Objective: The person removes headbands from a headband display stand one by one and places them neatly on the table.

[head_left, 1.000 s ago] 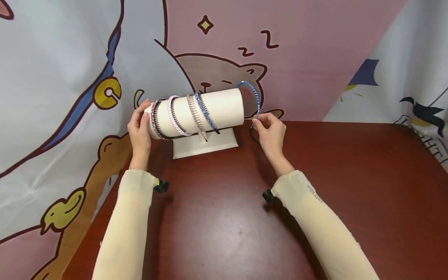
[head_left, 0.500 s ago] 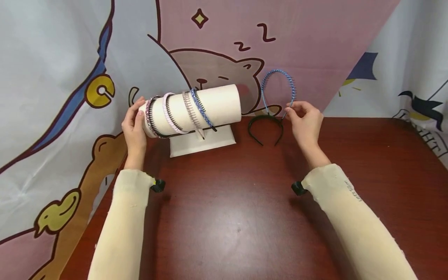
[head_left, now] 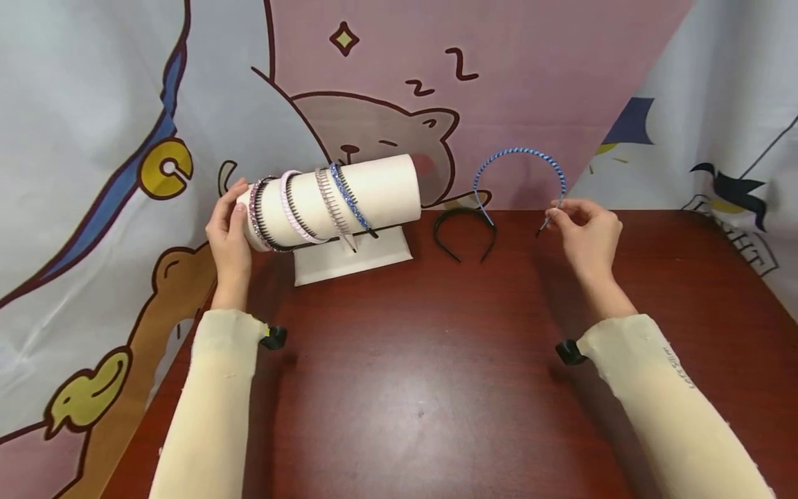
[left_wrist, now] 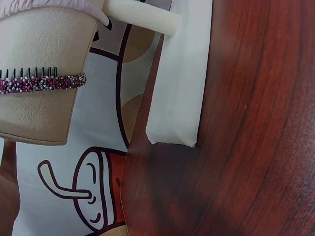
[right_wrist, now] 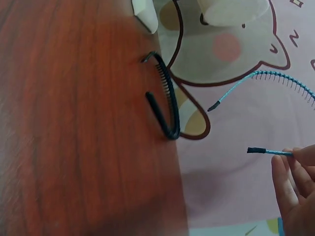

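Observation:
My left hand [head_left: 228, 239] grips the left end of a cream display roll [head_left: 389, 188] on a flat base [head_left: 355, 261]. Around the roll sit a dark jewelled headband [head_left: 255, 211], a pale pink one [head_left: 289, 204], a clear brownish comb headband [head_left: 330, 201] and a glittery blue one [head_left: 350, 197]. To the right, my right hand [head_left: 589, 235] pinches one end of a thin light-blue headband [head_left: 522, 150], held up with its arch on top. In the right wrist view that headband's dark tip [right_wrist: 256, 150] pokes out past my fingers.
A black toothed headband [head_left: 464, 210] lies at the back of the dark red table [head_left: 411, 388], right of the base. Behind the table hangs a cartoon-printed cloth [head_left: 536, 76].
My right hand has drawn the light-blue headband away to the right from the roll's right end, bringing the black headband into full view. The left hand still grips the roll.

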The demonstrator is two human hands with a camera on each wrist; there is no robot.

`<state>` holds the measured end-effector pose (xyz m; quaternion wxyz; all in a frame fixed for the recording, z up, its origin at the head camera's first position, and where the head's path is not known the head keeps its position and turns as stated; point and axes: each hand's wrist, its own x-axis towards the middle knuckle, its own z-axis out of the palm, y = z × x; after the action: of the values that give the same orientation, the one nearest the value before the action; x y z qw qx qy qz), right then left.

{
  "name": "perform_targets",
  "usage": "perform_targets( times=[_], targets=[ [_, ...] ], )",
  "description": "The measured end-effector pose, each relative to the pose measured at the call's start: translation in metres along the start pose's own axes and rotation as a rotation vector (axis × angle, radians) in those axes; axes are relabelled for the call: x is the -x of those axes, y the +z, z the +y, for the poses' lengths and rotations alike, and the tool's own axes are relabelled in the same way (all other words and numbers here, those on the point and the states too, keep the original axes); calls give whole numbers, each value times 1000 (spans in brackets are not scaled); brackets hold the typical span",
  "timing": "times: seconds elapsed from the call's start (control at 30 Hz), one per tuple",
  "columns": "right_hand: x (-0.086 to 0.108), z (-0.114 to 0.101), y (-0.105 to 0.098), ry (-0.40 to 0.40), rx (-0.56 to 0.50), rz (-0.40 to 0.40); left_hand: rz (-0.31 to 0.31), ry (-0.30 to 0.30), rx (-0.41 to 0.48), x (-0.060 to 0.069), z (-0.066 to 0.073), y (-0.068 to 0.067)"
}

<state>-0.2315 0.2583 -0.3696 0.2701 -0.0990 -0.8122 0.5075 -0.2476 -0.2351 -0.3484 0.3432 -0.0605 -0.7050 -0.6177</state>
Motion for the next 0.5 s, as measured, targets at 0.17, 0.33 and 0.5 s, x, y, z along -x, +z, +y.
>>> perform_targets(
  times=[0.17, 0.33, 0.5],
  targets=[
    [3, 11, -9, 34, 44, -35, 0, 6, -2, 1, -1, -3],
    [2, 21, -15, 76, 113, -69, -1, 8, -9, 1, 0, -3],
    [1, 32, -20, 124, 108, -97, -5, 8, -4, 0, -1, -2]
  ],
)
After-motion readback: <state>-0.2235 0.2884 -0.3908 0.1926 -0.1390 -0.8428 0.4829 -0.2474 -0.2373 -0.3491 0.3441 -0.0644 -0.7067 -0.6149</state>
